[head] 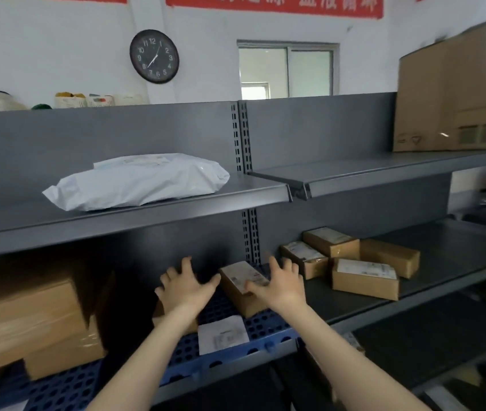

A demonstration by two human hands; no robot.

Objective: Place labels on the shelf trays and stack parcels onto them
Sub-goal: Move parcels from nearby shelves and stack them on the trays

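**Both hands spread over small parcel on blue tray, lower shelf**

While reaching forward into lower shelf bay: both forearms extended, bare, converging toward one small cardboard parcel [243, 287].

Left hand [187, 284]: palm down, fingers fanned wide, grip spread, holding nothing. Thumb tip just beside parcel's left edge; contact cannot be told.

Right hand [280, 284]: palm down, fingers splayed upward, grip spread. Thumb lying over parcel's near top face, on or just above its printed label.

Parcel: resting on perforated blue tray [268, 324], tilted at an angle to shelf front, between the two hands.

White paper label [223, 333]: flat on same tray, nearer shelf front, between forearms.

Also noted:
- Cluster of four small boxes [365, 278] on right bay, same level, apart from hands.
- Large cardboard boxes [28, 315] stacked at left on tray.
- White poly mailer [138, 180] on upper shelf.
- Big carton [455, 93] upper right.
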